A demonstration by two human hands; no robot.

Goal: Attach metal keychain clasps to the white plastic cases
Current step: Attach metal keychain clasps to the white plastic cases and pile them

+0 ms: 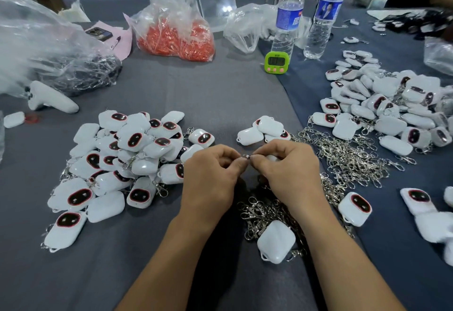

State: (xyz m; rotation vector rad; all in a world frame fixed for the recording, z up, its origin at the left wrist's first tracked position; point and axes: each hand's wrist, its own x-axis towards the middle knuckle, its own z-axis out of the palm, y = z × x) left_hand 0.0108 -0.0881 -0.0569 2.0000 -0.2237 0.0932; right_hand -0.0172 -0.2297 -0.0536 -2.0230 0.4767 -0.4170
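Left hand [210,170] and right hand [284,166] meeting, fingers curled, both pinching small metal clasp [248,157] at fingertips

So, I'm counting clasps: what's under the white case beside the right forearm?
The white case rests on a heap of metal clasps, which spreads out around it. How many lie beneath it is hidden.

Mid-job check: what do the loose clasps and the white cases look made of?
Loose clasps: likely polished silver-coloured metal, given the bright glints. White cases: likely glossy moulded plastic, given soft highlights on rounded corners; their dark red-rimmed ovals look shiny, material unclear.
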